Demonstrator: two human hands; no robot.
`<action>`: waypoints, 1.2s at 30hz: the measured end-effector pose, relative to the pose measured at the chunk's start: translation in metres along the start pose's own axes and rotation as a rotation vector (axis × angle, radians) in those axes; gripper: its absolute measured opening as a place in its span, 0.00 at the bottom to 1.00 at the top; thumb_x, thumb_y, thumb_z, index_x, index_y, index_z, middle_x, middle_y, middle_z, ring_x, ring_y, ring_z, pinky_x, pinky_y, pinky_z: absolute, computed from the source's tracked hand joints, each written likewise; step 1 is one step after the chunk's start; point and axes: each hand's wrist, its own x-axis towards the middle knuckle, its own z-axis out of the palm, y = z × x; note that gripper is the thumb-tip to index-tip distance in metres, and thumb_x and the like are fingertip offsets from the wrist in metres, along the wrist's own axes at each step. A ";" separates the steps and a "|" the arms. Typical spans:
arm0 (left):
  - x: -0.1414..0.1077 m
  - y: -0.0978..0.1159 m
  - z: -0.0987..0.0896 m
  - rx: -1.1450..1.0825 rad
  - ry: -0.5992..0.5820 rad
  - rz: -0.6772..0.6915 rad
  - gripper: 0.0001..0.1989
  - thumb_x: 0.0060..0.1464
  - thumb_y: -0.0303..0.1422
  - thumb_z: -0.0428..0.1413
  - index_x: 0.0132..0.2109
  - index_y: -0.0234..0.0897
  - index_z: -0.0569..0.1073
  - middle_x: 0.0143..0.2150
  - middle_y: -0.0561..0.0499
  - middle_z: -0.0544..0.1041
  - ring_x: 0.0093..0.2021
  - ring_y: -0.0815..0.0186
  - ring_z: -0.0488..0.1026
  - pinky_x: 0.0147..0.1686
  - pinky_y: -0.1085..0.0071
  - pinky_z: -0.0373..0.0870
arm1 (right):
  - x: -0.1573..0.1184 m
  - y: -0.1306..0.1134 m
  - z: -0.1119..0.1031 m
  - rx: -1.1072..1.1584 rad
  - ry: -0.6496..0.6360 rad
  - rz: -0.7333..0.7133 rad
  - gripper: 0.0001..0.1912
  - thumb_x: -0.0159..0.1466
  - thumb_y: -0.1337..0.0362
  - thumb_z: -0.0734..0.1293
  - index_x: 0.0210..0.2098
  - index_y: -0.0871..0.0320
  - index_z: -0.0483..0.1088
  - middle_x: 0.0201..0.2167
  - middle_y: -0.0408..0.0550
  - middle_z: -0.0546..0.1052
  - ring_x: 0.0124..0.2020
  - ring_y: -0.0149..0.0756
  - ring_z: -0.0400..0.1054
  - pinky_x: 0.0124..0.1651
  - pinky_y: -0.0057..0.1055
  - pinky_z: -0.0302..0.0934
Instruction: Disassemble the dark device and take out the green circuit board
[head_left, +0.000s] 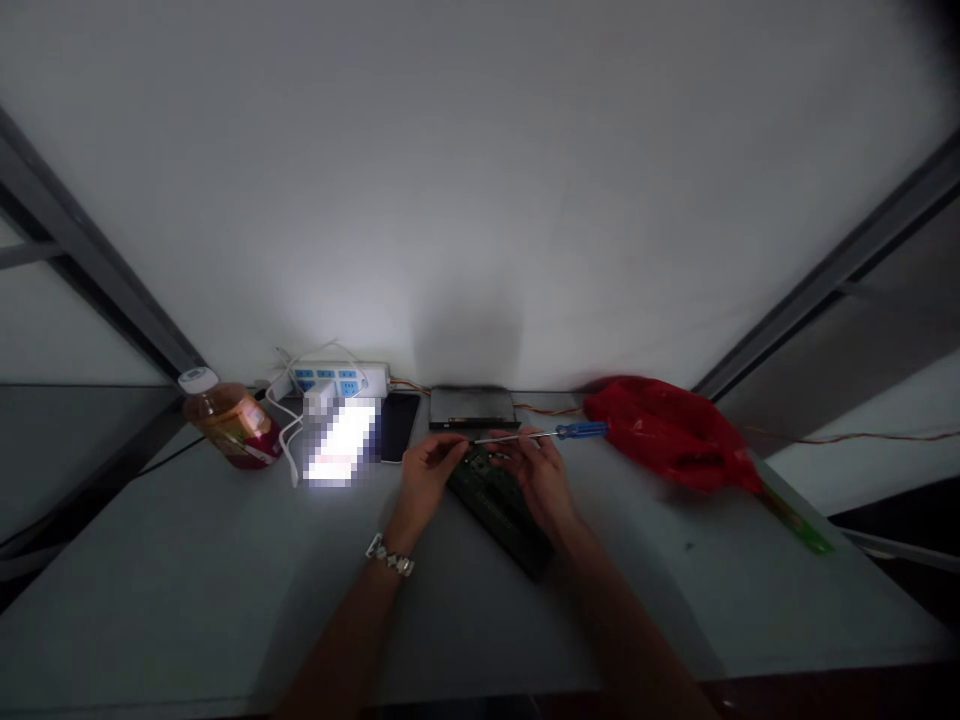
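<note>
A dark green circuit board (499,508) lies slanted on the grey table between my hands. My left hand (433,472) is at its upper left corner, thumb and fingertips pinched together on something too small to make out. My right hand (541,480) has its fingers round the metal shaft of a screwdriver (581,430). The blue handle points right, and the shaft's tip reaches my left fingertips above the board's upper end.
Behind the board sits a flat grey metal box (472,404). To the left are a dark phone (400,428), a bright blurred screen (343,442), a power strip (375,380) with white cables and a bottle (236,425). A red plastic bag (671,430) lies right.
</note>
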 end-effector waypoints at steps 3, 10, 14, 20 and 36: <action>0.000 0.002 0.003 -0.061 -0.015 -0.028 0.19 0.50 0.46 0.63 0.40 0.34 0.80 0.36 0.46 0.83 0.37 0.61 0.80 0.40 0.66 0.76 | -0.002 0.000 0.003 0.005 0.006 -0.015 0.16 0.57 0.57 0.74 0.36 0.52 0.63 0.39 0.48 0.82 0.36 0.40 0.78 0.36 0.35 0.73; 0.007 0.008 -0.012 0.026 0.051 0.081 0.17 0.54 0.44 0.61 0.42 0.34 0.80 0.37 0.46 0.83 0.37 0.62 0.79 0.42 0.65 0.76 | -0.001 -0.003 0.004 0.020 0.052 -0.036 0.16 0.56 0.58 0.74 0.36 0.53 0.64 0.41 0.49 0.82 0.37 0.39 0.79 0.33 0.31 0.73; 0.016 0.002 -0.033 0.411 0.048 0.281 0.08 0.56 0.36 0.59 0.38 0.38 0.82 0.39 0.47 0.80 0.38 0.63 0.76 0.45 0.63 0.73 | 0.003 -0.005 -0.002 0.005 0.102 -0.075 0.16 0.56 0.58 0.74 0.35 0.53 0.64 0.39 0.46 0.83 0.34 0.38 0.79 0.30 0.30 0.72; 0.023 -0.021 -0.038 0.737 -0.057 0.378 0.08 0.56 0.30 0.58 0.36 0.40 0.83 0.35 0.46 0.75 0.40 0.60 0.70 0.43 0.62 0.71 | 0.004 -0.005 -0.005 -0.030 0.102 -0.039 0.17 0.55 0.57 0.74 0.35 0.54 0.64 0.38 0.48 0.82 0.31 0.38 0.78 0.26 0.29 0.70; -0.023 0.043 -0.034 0.800 -0.523 0.299 0.19 0.44 0.42 0.68 0.40 0.39 0.73 0.45 0.46 0.77 0.45 0.55 0.72 0.47 0.60 0.68 | 0.011 -0.018 -0.018 -0.003 0.175 -0.078 0.16 0.52 0.62 0.72 0.36 0.54 0.64 0.29 0.45 0.82 0.24 0.37 0.75 0.23 0.29 0.68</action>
